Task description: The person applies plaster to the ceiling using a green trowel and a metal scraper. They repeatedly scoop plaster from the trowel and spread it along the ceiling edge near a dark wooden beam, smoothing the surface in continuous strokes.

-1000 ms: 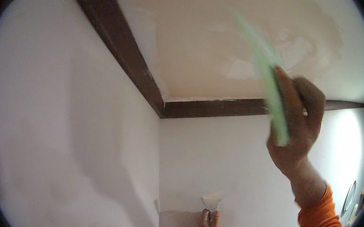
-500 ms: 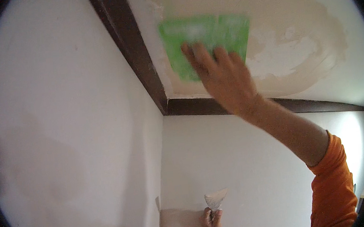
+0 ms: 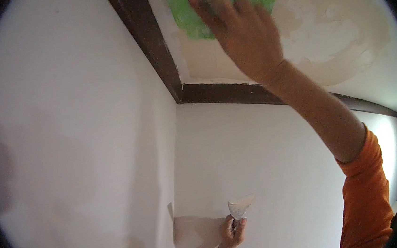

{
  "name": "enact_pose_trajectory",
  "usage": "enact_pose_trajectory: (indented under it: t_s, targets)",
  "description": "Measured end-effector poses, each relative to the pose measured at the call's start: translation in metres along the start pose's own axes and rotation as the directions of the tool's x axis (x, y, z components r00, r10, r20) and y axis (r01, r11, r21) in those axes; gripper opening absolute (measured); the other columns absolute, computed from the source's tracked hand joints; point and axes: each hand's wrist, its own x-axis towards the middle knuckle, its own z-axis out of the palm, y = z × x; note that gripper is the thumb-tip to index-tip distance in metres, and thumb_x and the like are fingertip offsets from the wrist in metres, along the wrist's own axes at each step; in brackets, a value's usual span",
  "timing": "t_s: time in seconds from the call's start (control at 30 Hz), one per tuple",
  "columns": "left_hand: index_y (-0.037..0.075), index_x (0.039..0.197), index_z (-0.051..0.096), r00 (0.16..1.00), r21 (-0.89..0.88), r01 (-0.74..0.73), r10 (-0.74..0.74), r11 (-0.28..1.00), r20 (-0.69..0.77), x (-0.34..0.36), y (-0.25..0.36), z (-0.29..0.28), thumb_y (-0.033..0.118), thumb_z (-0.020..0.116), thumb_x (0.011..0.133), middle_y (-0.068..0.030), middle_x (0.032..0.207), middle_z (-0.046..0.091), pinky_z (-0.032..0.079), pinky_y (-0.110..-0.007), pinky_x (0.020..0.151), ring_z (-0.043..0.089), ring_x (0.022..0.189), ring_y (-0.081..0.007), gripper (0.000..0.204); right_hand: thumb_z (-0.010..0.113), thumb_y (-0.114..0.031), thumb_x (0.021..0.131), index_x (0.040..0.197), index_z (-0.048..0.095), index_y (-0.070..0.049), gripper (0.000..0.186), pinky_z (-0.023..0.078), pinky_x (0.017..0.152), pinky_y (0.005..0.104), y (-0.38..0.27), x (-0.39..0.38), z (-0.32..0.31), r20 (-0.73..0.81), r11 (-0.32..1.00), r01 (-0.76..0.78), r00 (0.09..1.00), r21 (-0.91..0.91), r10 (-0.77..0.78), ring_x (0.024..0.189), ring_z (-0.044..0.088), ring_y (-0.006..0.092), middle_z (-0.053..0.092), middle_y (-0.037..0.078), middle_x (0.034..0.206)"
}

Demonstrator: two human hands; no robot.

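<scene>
Up on the ceiling (image 3: 216,60), toward the left side near the dark brown trim (image 3: 191,94), there's a green float (image 3: 187,23) with whitish smears across its back, and part of it runs out of view. The right hand (image 3: 250,41) is on it: fingers bent over the back, grip closed on the thing as far as I can see, though the hand hides whatever handle is there. The float looks pretty much flat to the ceiling, but I can't swear it's touching everywhere. Just right of it, there's a blotchy pale patch (image 3: 316,38) in the beige area.

Lower down, in front of the far wall (image 3: 267,151), the left hand (image 3: 234,232) has its grip wrapped tight around the handle of a putty knife (image 3: 240,207), blade up and smeared with something off-white. It's well apart from the float. A shadow (image 3: 196,237) falls on the far wall just left of that hand. The right arm wears an orange sleeve (image 3: 364,199), and a plain pale wall (image 3: 76,134) fills the left side.
</scene>
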Motion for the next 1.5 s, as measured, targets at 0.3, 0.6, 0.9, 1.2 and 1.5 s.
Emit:
enact_pose_trajectory:
  t_s: [0.3, 0.6, 0.9, 1.2, 1.5]
  targets:
    - [0.001, 0.100, 0.056, 0.964, 0.328, -0.263, 0.257, 0.907, 0.062, -0.010, -0.012, -0.008, 0.017, 0.066, 0.092, 0.0002, 0.066, 0.055, 0.039, -0.026, 0.049, 0.048, 0.056, -0.0065, 0.021, 0.065, -0.024, 0.083, 0.146, 0.048, -0.017, 0.066, 0.051, 0.069, 0.0341, -0.026, -0.138, -0.032, 0.473, 0.945, 0.168, 0.833, 0.282, -0.289, 0.084, 0.051, 0.0166, 0.050, 0.002, 0.121]
    - [-0.002, 0.100, 0.057, 0.968, 0.241, -0.245, 0.253, 0.939, -0.002, 0.000, 0.016, -0.012, 0.018, 0.066, 0.092, 0.0020, 0.064, 0.053, 0.038, -0.025, 0.048, 0.046, 0.055, -0.0057, 0.023, 0.070, -0.026, 0.081, 0.128, 0.066, -0.030, 0.047, 0.046, 0.069, 0.0279, 0.078, 0.008, -0.069, -0.318, 0.976, 0.195, 0.923, -0.101, -0.217, 0.089, 0.056, 0.0136, 0.059, -0.004, 0.113]
    - [-0.001, 0.093, 0.057, 0.985, -0.354, 0.167, -0.171, 0.920, 0.021, 0.003, 0.042, -0.006, 0.019, 0.067, 0.092, 0.0019, 0.063, 0.053, 0.037, -0.024, 0.048, 0.045, 0.056, -0.0044, 0.023, 0.066, -0.035, 0.084, 0.138, 0.056, -0.035, 0.056, 0.046, 0.079, 0.0313, 0.070, -0.022, -0.019, -0.078, 0.853, 0.507, 0.852, -0.124, -0.518, 0.109, 0.047, 0.0122, 0.050, -0.009, 0.131]
    - [-0.002, 0.095, 0.057, 0.997, -0.081, 0.039, -0.044, 0.996, -0.062, 0.004, 0.045, -0.010, 0.018, 0.067, 0.092, 0.0016, 0.064, 0.054, 0.037, -0.025, 0.048, 0.044, 0.055, -0.0047, 0.022, 0.070, -0.040, 0.079, 0.133, 0.063, -0.032, 0.055, 0.046, 0.079, 0.0321, 0.083, -0.086, -0.071, 0.005, 0.895, 0.442, 0.897, 0.061, -0.443, 0.110, 0.047, 0.0142, 0.053, -0.008, 0.132]
    - [0.000, 0.094, 0.058, 0.995, -0.114, -0.099, 0.095, 0.989, -0.038, 0.002, 0.040, -0.006, 0.020, 0.067, 0.093, 0.0023, 0.059, 0.051, 0.036, -0.026, 0.046, 0.043, 0.051, -0.0058, 0.022, 0.068, -0.027, 0.081, 0.142, 0.052, -0.030, 0.063, 0.047, 0.079, 0.0348, 0.080, 0.003, -0.013, 0.024, 0.907, 0.403, 0.915, -0.123, -0.403, 0.100, 0.054, 0.0163, 0.054, -0.004, 0.125]
